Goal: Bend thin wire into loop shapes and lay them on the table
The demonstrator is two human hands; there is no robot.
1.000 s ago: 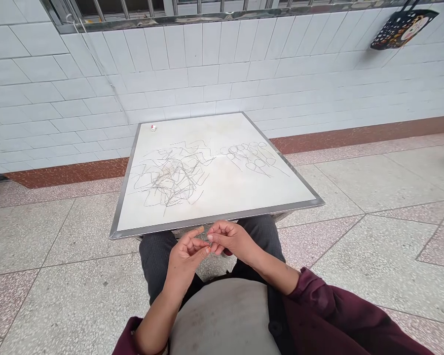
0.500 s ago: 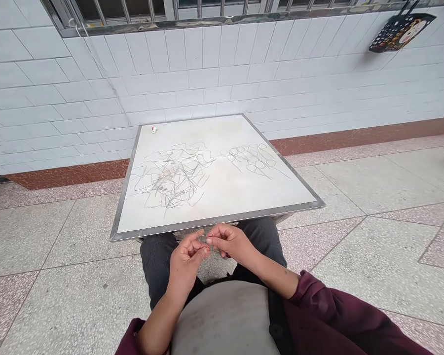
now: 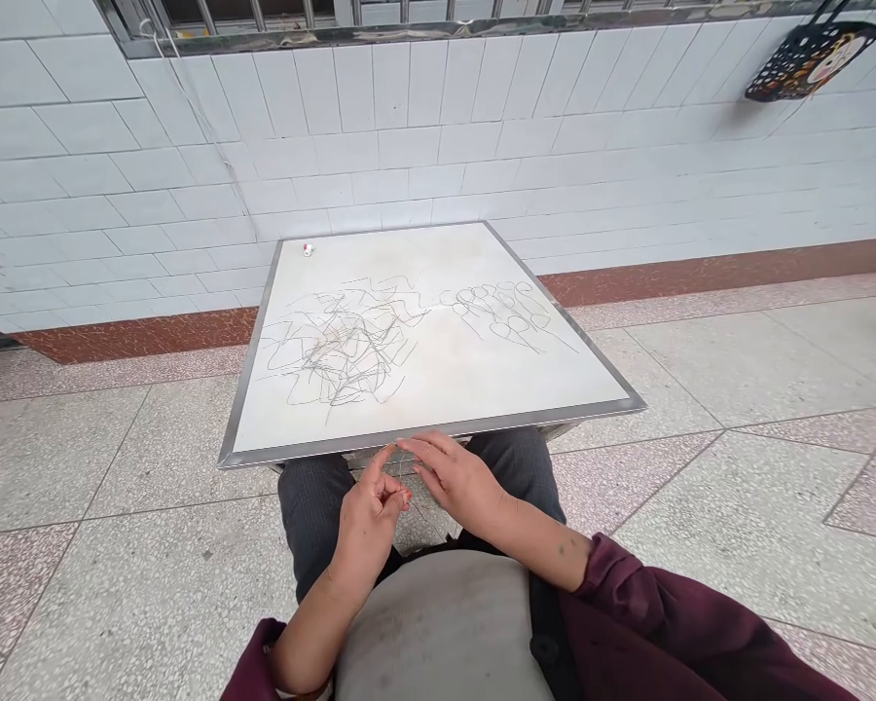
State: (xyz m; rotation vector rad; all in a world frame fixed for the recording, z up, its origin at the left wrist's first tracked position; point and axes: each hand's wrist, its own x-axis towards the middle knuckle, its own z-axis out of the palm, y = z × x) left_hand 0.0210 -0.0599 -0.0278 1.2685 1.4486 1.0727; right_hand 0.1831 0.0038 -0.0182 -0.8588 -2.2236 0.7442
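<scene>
Over my lap, just below the table's near edge, my left hand [image 3: 365, 516] is pinched shut on a thin dark wire [image 3: 420, 511], whose end sticks out past the thumb. Its index finger points up. My right hand [image 3: 467, 487] is open, its fingers stretched out with the tips close to the left index fingertip; whether they touch the wire there I cannot tell. On the white table [image 3: 438, 389] lies a tangled pile of thin bent wires [image 3: 350, 365] at the left. Several wires with looped ends [image 3: 515, 316] are spread at the right.
A small white and red object [image 3: 308, 250] sits at the table's far left corner. The metal-edged table stands against a white tiled wall [image 3: 409, 146]. A dark perforated basket [image 3: 810, 68] hangs at the upper right. My knees are under the near table edge.
My right fingers have let go of their pinch and stretched out, moving up toward the left index fingertip. My left hand keeps its pinch. The view has shifted slightly.
</scene>
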